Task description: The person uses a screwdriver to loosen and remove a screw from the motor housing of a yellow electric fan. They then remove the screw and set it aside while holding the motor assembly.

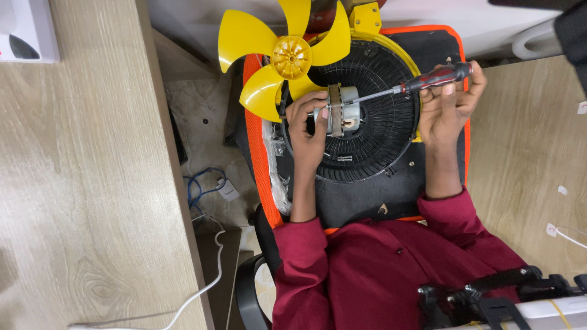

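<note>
My left hand [307, 130] grips a small grey fan motor [342, 116] with a laminated metal core, held above a round black fan grille [379, 143]. My right hand [449, 98] holds a screwdriver [428, 79] with a red and black handle; its shaft points left and its tip meets the motor. A yellow fan blade [284, 52] sits just left of the motor, near my left fingers. The grille lies on a black case with an orange edge [260, 159] resting on my lap.
Wooden tabletops stand to the left [85, 183] and right [526, 153]. Blue and white cables [205, 189] lie on the floor in the gap. A white device [27, 30] sits at top left. Black gear [483, 296] is at bottom right. Loose screws [344, 158] rest on the grille.
</note>
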